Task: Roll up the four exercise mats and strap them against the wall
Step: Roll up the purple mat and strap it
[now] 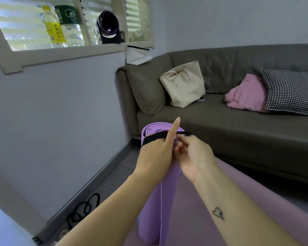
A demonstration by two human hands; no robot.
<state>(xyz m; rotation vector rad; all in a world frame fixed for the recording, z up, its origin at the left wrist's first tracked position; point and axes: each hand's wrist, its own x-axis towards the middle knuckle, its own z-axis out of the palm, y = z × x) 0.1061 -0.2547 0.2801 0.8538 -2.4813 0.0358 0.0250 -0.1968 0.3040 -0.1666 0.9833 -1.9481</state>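
Between wall [60,121] and sofa [220,139], our rolled mat [155,201] upright, black strap [152,139] around its top rim, left hand [155,157] gripping roll, forefinger straight, right hand [194,157] pinching strap end, flat mat [238,210] beneath, spare straps [84,208] by baseboard.

Our left hand [156,153] covers part of the black strap [150,139] and the rolled mat [150,201], whose lower end runs off at six o'clock. At three o'clock the sofa [220,125] and houndstooth cushion [292,91] are cut off.
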